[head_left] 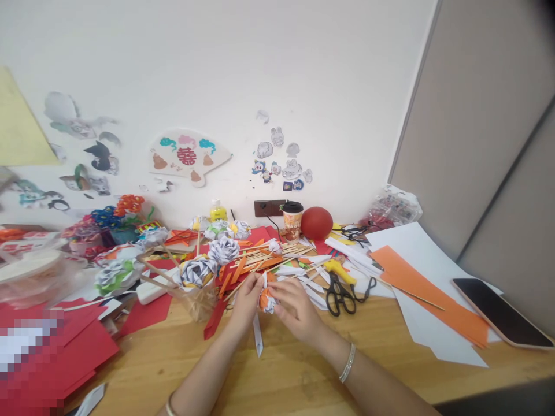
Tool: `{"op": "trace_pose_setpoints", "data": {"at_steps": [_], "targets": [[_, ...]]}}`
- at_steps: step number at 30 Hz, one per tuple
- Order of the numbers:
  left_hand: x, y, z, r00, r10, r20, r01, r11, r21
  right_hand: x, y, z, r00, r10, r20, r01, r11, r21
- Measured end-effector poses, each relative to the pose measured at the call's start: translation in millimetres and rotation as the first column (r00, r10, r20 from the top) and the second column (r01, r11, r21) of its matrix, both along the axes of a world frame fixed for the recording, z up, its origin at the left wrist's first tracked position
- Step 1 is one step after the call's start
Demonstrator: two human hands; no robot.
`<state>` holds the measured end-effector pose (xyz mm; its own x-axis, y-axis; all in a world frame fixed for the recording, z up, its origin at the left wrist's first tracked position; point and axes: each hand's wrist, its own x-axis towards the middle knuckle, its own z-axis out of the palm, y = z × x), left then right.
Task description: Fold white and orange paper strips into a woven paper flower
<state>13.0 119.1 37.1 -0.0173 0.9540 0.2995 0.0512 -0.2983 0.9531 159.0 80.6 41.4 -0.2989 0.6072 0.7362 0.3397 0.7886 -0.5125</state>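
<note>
Between my two hands is a small orange-and-white paper flower, held just above the front of the table. My left hand grips its left side with closed fingers. On the other side, the thumb and fingers of my right hand pinch its petals. A white paper strip hangs below the flower; whether it is joined to it I cannot tell. Black-handled scissors lie right of my right hand. Left of my left hand, a clear cup holds a white paper rose.
Wooden sticks and paper scraps are heaped behind my hands. Red paper lies at left, orange paper and a phone at right. A lidded paper cup and a red balloon stand near the wall.
</note>
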Motion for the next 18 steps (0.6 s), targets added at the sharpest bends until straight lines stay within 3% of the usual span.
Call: {"op": "trace_pose_setpoints", "data": {"at_steps": [4, 6, 8, 12, 18], "targets": [[2.9, -4.2, 3.4, 0.986, -0.119, 0.116, 0.126, 0.991, -0.050, 7.0, 3.5, 3.9, 0.987, -0.005, -0.164, -0.010, 0.996, -0.093], [5.3, -6.4, 4.8, 0.975, -0.163, 0.152, 0.176, 0.981, -0.082, 10.6, 9.4, 3.8, 0.936, -0.092, -0.341, 0.015, 0.975, -0.220], [7.1, -7.5, 5.1, 0.971, -0.178, 0.159, 0.196, 0.975, -0.102, 12.4, 16.5, 1.9, 0.886, -0.130, -0.444, -0.050, 0.928, -0.370], [8.1, -6.9, 2.8, 0.964, -0.219, 0.151, 0.236, 0.965, -0.113, 10.9, 26.5, -4.3, 0.901, -0.049, -0.432, -0.189, 0.850, -0.491], [9.2, -5.3, -2.8, 0.930, -0.369, 0.005, 0.366, 0.923, -0.118, 10.3, 29.4, -9.2, 0.890, -0.133, -0.436, -0.135, 0.837, -0.531]]}}
